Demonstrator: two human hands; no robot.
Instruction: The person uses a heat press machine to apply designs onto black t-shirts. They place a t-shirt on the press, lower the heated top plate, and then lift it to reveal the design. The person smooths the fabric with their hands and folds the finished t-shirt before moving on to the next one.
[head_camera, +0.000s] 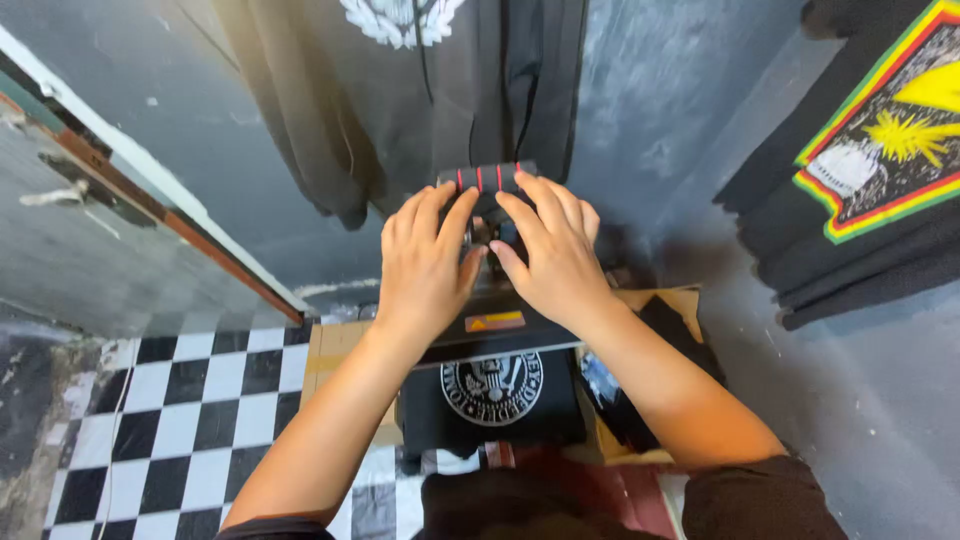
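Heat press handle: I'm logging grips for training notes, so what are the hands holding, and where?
Both the left hand and right hand grasp the heat press handle by its black, red-striped foam grip.

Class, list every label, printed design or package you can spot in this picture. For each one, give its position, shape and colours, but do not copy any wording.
Warning label: on the press's top plate below both hands; small orange rectangle.
Round print: on the black shirt lying under the plate; white circular emblem.
Hanging print: on the dark garment at top centre; white, partly cut off.
Framed print: on the black shirt at upper right; yellow and white picture with green, yellow and red border.
Cardboard box: under the press; brown.
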